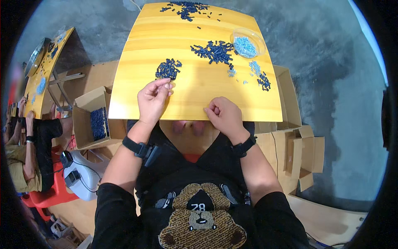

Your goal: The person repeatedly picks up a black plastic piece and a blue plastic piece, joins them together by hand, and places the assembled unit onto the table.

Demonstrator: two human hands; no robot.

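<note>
My left hand (pixel 154 99) is at the near edge of a round heap of small dark cylindrical pieces (pixel 168 69). Its thumb and forefinger are pinched together; whatever lies between them is too small to make out. Over the table's front edge rests my right hand (pixel 224 114), its fingers curled in, and any content is hidden. Beyond the hands, a larger scattered pile of the same dark pieces (pixel 215 52) lies near a clear round dish (pixel 262 40) of tiny light-blue and silvery parts (pixel 244 46). All of these are on a yellow wooden table (pixel 141 54).
At the far edge is another dark heap (pixel 186 9). Small loose parts (pixel 255 67) and dark pieces (pixel 263 81) lie at the right. Cardboard boxes stand left (pixel 89 120) and right (pixel 306 153). A co-worker (pixel 31 153) sits at another table, left, near a white stool (pixel 85 176).
</note>
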